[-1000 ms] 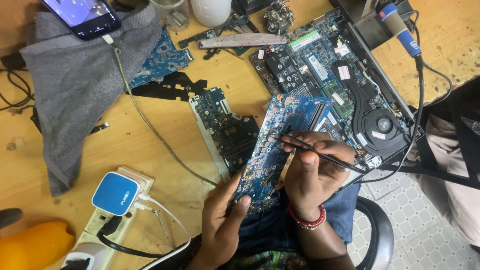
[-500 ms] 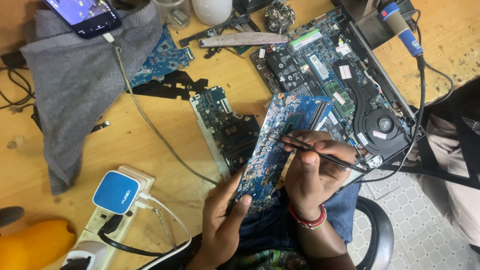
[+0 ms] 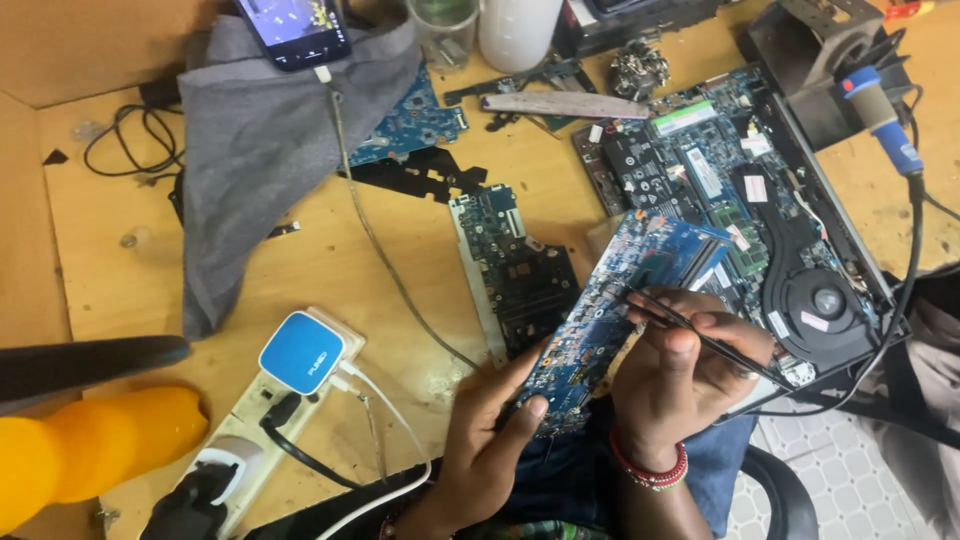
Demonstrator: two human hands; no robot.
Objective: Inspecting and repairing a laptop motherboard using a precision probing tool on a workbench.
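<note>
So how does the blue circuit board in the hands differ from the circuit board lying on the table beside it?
The held circuit board is tilted up off the table, gripped by the left hand; the lying circuit board rests flat and untouched. The held one looks bright blue; the lying one looks mostly dark. Tweezers in the right hand touch only the held one. Both are bare, elongated boards.

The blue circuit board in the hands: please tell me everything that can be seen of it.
The blue circuit board is a long, narrow board, densely covered with small chips and solder points, with a slotted connector near its top end. It is held tilted above the table edge, its top end over the open laptop. The left hand grips its lower end; the right hand holds black tweezers whose tips touch its right edge.
</note>
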